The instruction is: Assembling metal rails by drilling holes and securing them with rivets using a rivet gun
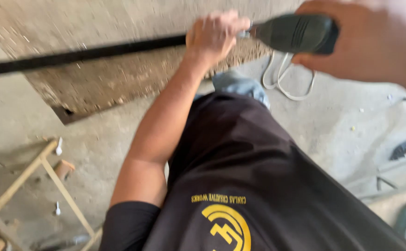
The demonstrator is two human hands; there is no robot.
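My left hand [214, 35] is closed around a long black bar [82, 55] that runs left across the frame over a worn wooden board [119, 79]. My right hand [365, 42] grips the dark green body of a power tool [295, 32], whose front end meets the bar right beside my left hand. The picture is blurred, so the tool's tip is unclear. My black shirt with a yellow emblem [258, 186] fills the lower middle.
A white cord [286, 79] loops on the concrete floor behind the tool. A light wooden frame [49, 181] lies at the lower left with small scraps near it. Metal pieces and a dark object [402, 151] lie at the right edge.
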